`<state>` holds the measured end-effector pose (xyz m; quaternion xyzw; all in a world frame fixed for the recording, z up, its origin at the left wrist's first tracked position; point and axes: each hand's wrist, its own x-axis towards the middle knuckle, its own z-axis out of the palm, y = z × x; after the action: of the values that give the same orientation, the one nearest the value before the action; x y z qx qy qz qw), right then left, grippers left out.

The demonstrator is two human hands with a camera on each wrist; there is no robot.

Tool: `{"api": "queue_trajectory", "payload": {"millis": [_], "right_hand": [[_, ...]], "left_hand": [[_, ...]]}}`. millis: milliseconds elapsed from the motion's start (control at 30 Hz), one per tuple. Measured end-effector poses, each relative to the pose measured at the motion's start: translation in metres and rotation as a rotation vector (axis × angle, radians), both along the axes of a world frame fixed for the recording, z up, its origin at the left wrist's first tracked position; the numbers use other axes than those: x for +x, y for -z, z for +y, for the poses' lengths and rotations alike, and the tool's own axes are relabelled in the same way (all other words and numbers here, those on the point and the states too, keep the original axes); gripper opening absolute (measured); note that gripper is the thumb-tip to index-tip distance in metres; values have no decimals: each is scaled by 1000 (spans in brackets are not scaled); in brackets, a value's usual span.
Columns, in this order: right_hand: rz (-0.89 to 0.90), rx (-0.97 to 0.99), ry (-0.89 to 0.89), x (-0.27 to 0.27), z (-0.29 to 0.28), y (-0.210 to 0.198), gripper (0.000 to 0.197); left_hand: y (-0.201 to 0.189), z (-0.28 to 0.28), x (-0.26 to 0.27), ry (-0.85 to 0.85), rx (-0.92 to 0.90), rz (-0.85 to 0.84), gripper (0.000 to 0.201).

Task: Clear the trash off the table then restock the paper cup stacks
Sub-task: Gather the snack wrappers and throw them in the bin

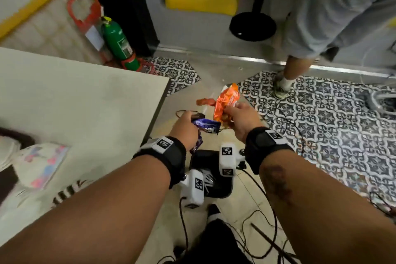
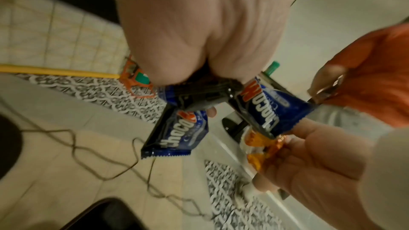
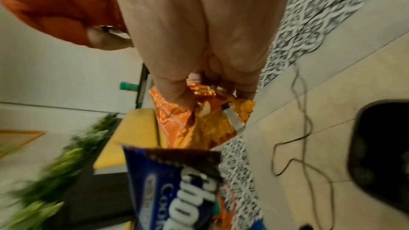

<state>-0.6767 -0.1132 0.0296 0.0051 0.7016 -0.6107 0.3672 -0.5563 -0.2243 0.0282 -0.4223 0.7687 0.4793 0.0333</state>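
Out past the table's corner, over the floor, my left hand (image 1: 192, 121) grips two blue chocolate-bar wrappers (image 1: 206, 126) in a fist. In the left wrist view, one blue wrapper (image 2: 177, 137) hangs down and the other (image 2: 276, 111) sticks out toward my right hand (image 2: 309, 160). My right hand (image 1: 235, 113) pinches a crumpled orange snack bag (image 1: 227, 100), whose top rises above the fingers. In the right wrist view, the fingers (image 3: 172, 92) curl round the orange bag (image 3: 199, 125), with a blue wrapper (image 3: 177, 181) just below it. A dark bin (image 1: 214, 186) stands on the floor under my wrists.
The white table (image 1: 75, 103) is at the left, with a patterned plastic packet (image 1: 40, 163) near its front edge. Another person's leg (image 1: 295, 70) stands at the right on patterned tiles. A green fire extinguisher (image 1: 120, 43) is behind the table. Cables (image 1: 287, 118) trail over the floor.
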Motion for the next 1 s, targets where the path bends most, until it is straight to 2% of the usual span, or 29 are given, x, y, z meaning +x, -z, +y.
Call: {"api": "queue_trajectory", "payload": {"millis": [67,167,267,367,433,500,533,567,633,700,733,767,833,900,1000], "right_hand": [[-51,100,24,-9,15,41,5],[-154,250,14,-10,34,110,8],[-251,411,-133,-4,41,177,7],[-303,575,-253,4,43,222,22],[-328,612,-272,10,42,255,27],[-374,634,-343,14,39,288,17],[-388,635,-355,15,38,303,20],[-387,654,-372,15,37,320,30],[-365,727,-455,12,34,335,42],[-376,753,-531,11,35,349,44],[-389,743,-531,11,34,354,44],[-412,720,-532,10,34,356,44],[-353,748,-601,10,34,367,42],[-310,816,-698,10,37,370,41],[-212,783,-834,8,45,368,41]], "left_hand": [[47,5,-13,17,34,-98,33],[116,6,-21,-24,104,-243,36],[194,-4,-27,-21,109,-385,36],[275,-11,-32,95,117,-480,37],[314,-11,-33,184,121,-530,37],[343,-10,-31,192,129,-551,37],[357,-10,-31,207,135,-576,36],[373,-11,-30,198,134,-589,37],[379,-5,-32,159,150,-631,37],[386,-2,-35,180,139,-689,35],[386,1,-36,182,151,-707,39],[393,1,-36,198,161,-735,55],[397,3,-36,243,169,-758,74],[403,6,-36,290,151,-764,72],[393,10,-39,353,149,-748,67]]}}
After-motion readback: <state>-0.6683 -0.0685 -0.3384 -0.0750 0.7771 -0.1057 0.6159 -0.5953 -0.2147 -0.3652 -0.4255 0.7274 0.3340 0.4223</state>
